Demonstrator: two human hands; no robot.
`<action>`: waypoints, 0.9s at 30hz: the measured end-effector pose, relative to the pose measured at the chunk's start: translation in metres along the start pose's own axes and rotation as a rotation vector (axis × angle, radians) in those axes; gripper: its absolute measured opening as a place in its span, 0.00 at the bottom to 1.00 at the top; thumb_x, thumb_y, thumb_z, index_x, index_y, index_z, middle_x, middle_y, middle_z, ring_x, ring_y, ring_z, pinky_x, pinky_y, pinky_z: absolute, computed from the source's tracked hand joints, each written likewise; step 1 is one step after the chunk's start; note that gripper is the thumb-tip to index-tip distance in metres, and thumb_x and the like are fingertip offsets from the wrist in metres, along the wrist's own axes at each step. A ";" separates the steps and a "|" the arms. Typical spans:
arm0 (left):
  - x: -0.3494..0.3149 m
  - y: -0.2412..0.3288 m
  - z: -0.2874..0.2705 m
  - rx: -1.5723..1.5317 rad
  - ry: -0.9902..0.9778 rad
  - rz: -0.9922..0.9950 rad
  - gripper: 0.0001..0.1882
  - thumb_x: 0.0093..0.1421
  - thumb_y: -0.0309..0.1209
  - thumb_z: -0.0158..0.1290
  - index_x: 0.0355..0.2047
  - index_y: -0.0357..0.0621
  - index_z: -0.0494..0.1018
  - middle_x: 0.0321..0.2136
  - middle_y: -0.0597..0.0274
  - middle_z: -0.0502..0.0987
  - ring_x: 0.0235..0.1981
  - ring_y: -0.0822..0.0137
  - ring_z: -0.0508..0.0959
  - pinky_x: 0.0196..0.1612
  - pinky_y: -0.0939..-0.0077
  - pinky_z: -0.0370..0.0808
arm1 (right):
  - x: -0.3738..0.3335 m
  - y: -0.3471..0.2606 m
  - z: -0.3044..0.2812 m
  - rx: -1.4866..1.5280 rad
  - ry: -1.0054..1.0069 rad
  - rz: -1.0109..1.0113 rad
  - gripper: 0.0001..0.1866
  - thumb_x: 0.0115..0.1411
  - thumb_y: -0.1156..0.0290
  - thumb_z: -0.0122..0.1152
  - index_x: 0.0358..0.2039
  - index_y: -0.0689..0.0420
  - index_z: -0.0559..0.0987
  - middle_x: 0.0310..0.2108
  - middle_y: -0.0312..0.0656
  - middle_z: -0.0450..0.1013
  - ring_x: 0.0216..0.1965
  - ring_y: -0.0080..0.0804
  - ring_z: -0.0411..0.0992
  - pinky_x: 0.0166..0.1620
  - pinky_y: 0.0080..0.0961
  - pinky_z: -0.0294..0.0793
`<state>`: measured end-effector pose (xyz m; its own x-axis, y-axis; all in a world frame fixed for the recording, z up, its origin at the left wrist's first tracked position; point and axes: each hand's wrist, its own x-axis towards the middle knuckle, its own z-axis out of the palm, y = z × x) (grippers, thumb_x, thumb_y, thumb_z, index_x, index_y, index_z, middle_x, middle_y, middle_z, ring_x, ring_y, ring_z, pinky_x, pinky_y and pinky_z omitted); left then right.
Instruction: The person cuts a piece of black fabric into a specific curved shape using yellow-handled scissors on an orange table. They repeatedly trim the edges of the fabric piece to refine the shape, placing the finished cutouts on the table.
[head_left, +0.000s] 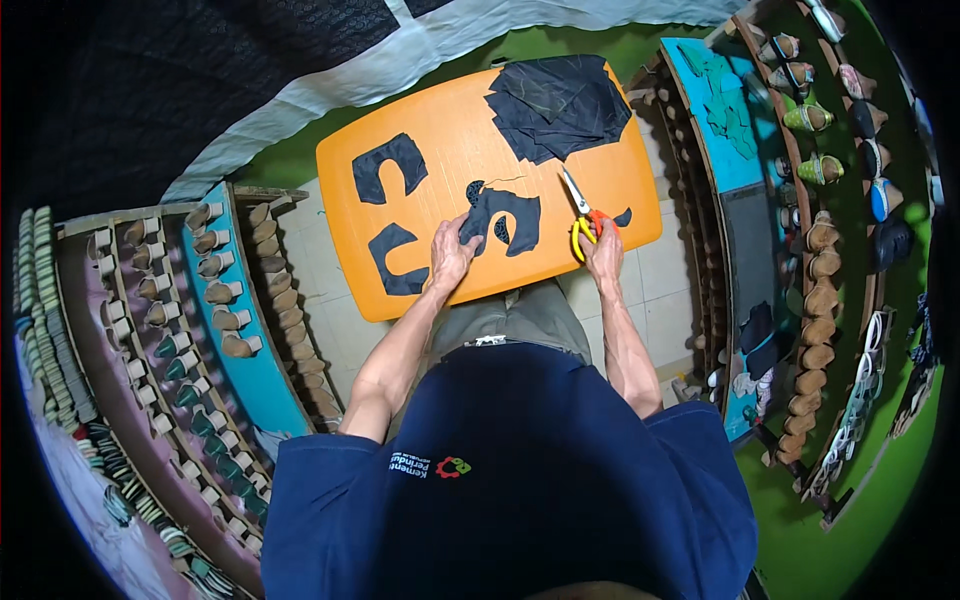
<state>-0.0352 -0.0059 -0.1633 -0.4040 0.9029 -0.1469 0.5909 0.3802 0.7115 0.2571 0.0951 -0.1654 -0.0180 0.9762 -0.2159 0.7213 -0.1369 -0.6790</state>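
My right hand point(604, 250) is closed round the yellow and orange handles of a pair of scissors point(577, 196), whose blades point away from me, slightly parted. With its fingers my left hand point(452, 252) grips the left edge of a black curved fabric piece point(522, 218) lying near the middle of the orange table point(450, 125). Patterned dark patches show along that piece, and a thin thread trails at its far edge. Two black U-shaped fabric pieces, one farther off point(372, 172) and one nearer point(388, 262), lie to the left. A small dark scrap point(623, 217) rests beside the scissors.
A pile of black fabric pieces point(560, 105) covers the table's far right corner. Racks of shoe lasts point(228, 292) stand at the left, and more lasts point(822, 265) line the right. A blue shelf point(712, 150) on the right holds green scraps.
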 end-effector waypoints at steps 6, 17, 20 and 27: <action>-0.016 0.015 0.005 -0.049 0.031 -0.280 0.28 0.51 0.36 0.68 0.50 0.38 0.75 0.29 0.47 0.80 0.32 0.49 0.80 0.42 0.57 0.76 | 0.006 0.040 -0.047 -0.090 0.195 0.035 0.24 0.54 0.70 0.72 0.51 0.56 0.76 0.39 0.46 0.78 0.43 0.47 0.77 0.46 0.41 0.76; -0.048 0.049 0.031 -0.174 -0.481 -0.526 0.32 0.58 0.58 0.56 0.35 0.34 0.80 0.19 0.51 0.80 0.18 0.54 0.80 0.27 0.61 0.80 | -0.005 0.028 -0.057 0.028 0.183 -0.021 0.20 0.58 0.67 0.67 0.48 0.60 0.76 0.36 0.46 0.79 0.39 0.43 0.78 0.42 0.39 0.76; -0.037 0.059 0.028 0.108 -0.233 -0.050 0.18 0.59 0.37 0.56 0.47 0.45 0.79 0.40 0.51 0.81 0.45 0.47 0.79 0.54 0.48 0.73 | -0.011 0.028 -0.045 0.168 0.076 0.046 0.21 0.58 0.66 0.68 0.50 0.60 0.77 0.36 0.46 0.78 0.38 0.42 0.78 0.42 0.38 0.76; -0.016 0.031 0.018 0.275 -0.176 0.428 0.20 0.56 0.31 0.60 0.51 0.47 0.78 0.61 0.53 0.69 0.64 0.50 0.64 0.65 0.51 0.60 | -0.031 0.032 -0.043 0.092 0.026 -0.025 0.25 0.58 0.60 0.69 0.53 0.59 0.77 0.37 0.47 0.79 0.38 0.42 0.79 0.42 0.37 0.76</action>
<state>0.0023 -0.0050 -0.1518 0.0220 0.9997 -0.0128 0.8475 -0.0119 0.5306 0.3108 0.0675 -0.1501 -0.0165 0.9833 -0.1812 0.6540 -0.1264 -0.7459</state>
